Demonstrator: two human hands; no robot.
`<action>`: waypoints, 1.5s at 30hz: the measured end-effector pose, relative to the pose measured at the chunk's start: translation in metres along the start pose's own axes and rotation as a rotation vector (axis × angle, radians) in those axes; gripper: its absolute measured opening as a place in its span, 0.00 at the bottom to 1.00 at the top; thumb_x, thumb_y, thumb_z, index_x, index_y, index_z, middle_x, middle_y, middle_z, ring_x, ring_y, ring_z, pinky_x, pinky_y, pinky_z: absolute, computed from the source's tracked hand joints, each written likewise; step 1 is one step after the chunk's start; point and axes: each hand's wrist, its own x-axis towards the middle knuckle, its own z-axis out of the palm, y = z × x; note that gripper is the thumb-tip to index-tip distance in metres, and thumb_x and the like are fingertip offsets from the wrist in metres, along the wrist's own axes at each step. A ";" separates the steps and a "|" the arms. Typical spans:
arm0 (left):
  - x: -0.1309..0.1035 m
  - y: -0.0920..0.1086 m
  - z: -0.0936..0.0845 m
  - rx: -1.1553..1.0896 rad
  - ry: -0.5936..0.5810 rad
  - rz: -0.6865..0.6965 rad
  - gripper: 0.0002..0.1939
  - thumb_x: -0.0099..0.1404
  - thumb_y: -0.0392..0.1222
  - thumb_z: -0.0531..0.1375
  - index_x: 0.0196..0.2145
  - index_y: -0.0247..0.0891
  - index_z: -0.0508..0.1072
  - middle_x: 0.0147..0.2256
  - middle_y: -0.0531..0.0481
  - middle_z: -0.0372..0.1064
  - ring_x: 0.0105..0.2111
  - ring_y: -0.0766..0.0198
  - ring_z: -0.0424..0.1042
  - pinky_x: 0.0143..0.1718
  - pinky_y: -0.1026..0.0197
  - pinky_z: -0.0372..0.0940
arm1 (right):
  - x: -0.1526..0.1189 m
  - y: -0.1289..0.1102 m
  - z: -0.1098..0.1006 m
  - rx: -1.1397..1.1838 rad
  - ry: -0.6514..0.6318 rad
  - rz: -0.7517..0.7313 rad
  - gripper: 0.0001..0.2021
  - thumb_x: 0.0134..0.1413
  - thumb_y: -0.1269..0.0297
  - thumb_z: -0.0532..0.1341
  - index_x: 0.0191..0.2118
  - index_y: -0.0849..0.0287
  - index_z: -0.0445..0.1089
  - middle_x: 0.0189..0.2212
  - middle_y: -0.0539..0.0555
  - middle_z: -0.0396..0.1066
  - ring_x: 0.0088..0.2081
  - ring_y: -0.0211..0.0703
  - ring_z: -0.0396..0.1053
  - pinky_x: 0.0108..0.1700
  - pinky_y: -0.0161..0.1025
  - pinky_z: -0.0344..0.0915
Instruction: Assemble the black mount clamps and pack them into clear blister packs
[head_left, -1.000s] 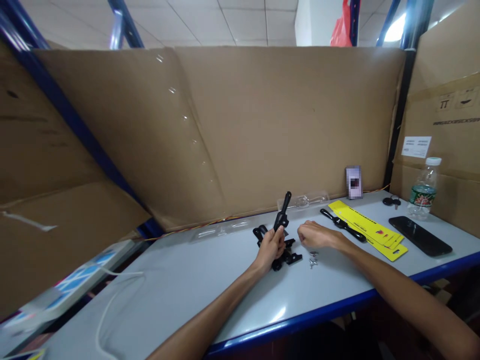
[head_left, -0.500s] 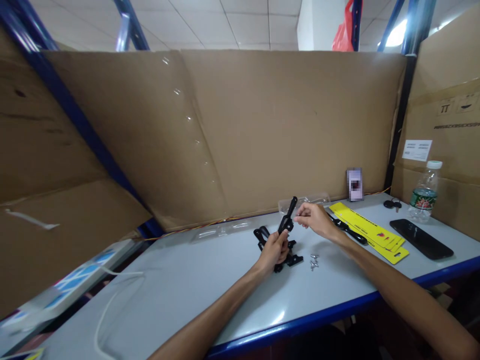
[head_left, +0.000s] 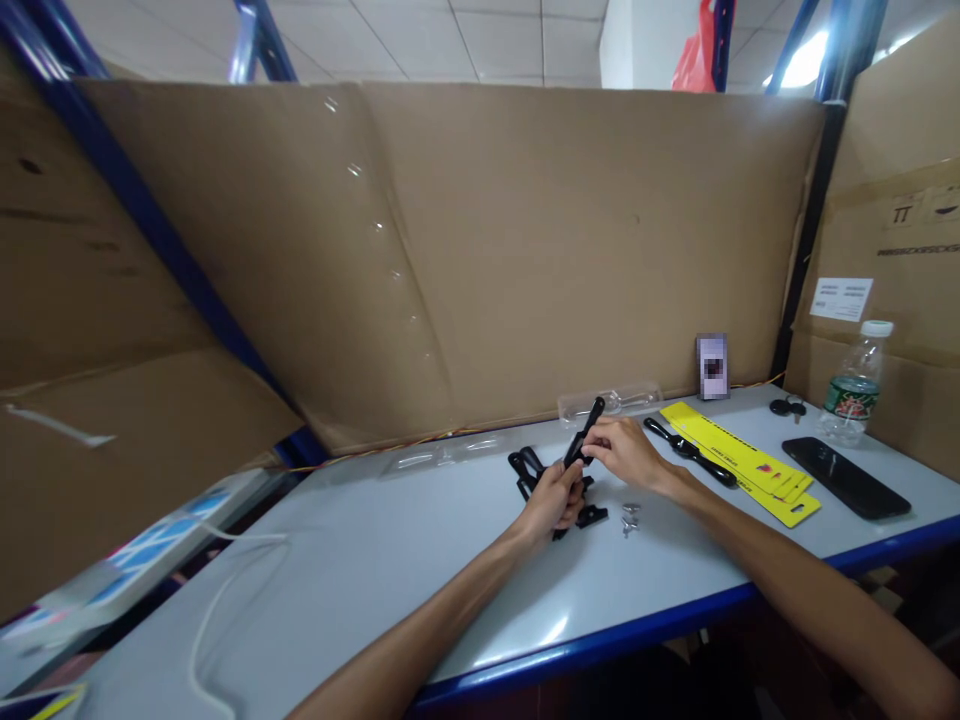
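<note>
Both hands, the left hand [head_left: 553, 497] and right hand [head_left: 621, 452], grip one black handle [head_left: 586, 438], its long axis tilted up-right; two loose screws [head_left: 628, 517] lie beside.

Grey table [head_left: 420, 560]: phone [head_left: 845, 464], bottle [head_left: 857, 383], screws [head_left: 628, 517]

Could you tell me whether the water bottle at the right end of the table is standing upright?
Upright: the water bottle stands on its base on the table, white cap on top.
</note>
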 end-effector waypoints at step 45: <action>0.009 -0.001 -0.020 -0.138 -0.213 -0.223 0.22 0.59 0.55 0.66 0.28 0.40 0.57 0.15 0.66 0.45 0.12 0.79 0.38 0.11 0.73 0.33 | -0.007 -0.010 0.023 -0.413 -0.135 0.225 0.13 0.67 0.62 0.53 0.47 0.60 0.72 0.38 0.63 0.78 0.40 0.53 0.77 0.39 0.39 0.63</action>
